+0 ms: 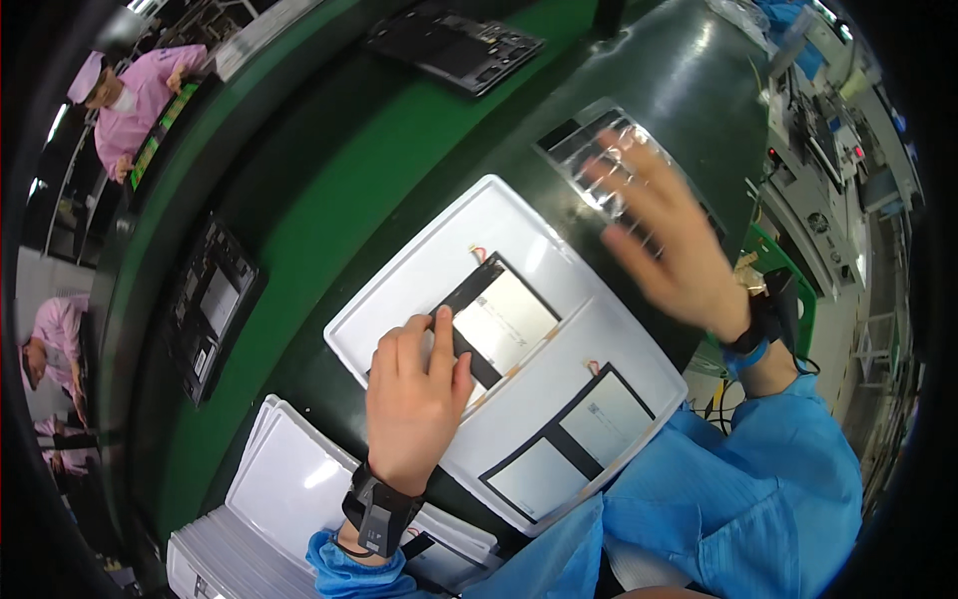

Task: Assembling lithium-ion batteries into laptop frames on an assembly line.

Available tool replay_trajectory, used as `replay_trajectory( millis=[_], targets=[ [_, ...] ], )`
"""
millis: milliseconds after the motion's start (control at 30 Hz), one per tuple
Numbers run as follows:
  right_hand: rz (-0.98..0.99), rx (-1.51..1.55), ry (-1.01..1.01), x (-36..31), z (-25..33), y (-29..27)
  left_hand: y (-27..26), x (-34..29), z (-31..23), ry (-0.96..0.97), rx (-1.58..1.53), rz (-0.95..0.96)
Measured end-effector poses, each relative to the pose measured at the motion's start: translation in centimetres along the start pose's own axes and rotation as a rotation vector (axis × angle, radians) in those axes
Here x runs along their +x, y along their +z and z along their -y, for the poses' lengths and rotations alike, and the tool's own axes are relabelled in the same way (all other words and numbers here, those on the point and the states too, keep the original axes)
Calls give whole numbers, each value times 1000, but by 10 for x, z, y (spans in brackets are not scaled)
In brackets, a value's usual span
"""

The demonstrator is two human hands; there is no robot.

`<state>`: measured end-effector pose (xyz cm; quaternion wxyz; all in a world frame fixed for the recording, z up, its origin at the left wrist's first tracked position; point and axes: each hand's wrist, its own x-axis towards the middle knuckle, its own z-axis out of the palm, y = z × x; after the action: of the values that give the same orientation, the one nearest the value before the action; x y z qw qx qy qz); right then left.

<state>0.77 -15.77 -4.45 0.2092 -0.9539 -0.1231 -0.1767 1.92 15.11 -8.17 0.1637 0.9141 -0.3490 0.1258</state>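
Note:
A white plastic tray (414, 285) lies in front of me, split by a ridge. Its far half holds a flat battery pack (504, 324) with silver cells, black edging and a small red wire. On that pack's left part rests my left hand (414, 384), fingers outstretched and flat, the palm's underside hidden. A similar battery pack (604, 419) lies in the near half, untouched. To the right, my right hand (669, 230) is smeared by motion, fingers spread, over a clear plastic sheet (589, 135) with dark pieces. Whether it touches the sheet I cannot tell.
Stacked white trays (299, 464) stand at the lower left. On the green conveyor belt (309, 205) lie an opened tablet-like device (212, 304) and another device (454, 48). A green basket (773, 260) sits beyond my right wrist. People in pink work at the far left.

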Motion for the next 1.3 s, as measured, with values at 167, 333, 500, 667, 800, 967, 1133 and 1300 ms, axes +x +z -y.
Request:
replay_trajectory(
  millis=[167,333,500,667,800,967,1133,1300],
  targets=[
    [-35,-343,432,-54,-102,-10,-7,1,-7,-37,6,45],
    [4,-84,613,-61,-117,-27,-18,14,-16,-33,-13,102],
    [66,341,645,-67,-119,-39,-33,42,-61,41,-251,101],
    [-4,1091,546,-51,-60,-61,-18,78,-123,217,-434,-45],
    [-52,1368,364,-44,-12,-61,-10,95,-136,206,-469,-235],
    [-88,1424,286,-50,-2,-44,-7,92,-119,111,-471,-314],
    [-101,1252,88,-44,9,-37,-12,90,-119,30,-742,-248],
    [-3,1042,-51,-39,1,-42,-14,86,-106,-205,-1162,-72]
  ],
)
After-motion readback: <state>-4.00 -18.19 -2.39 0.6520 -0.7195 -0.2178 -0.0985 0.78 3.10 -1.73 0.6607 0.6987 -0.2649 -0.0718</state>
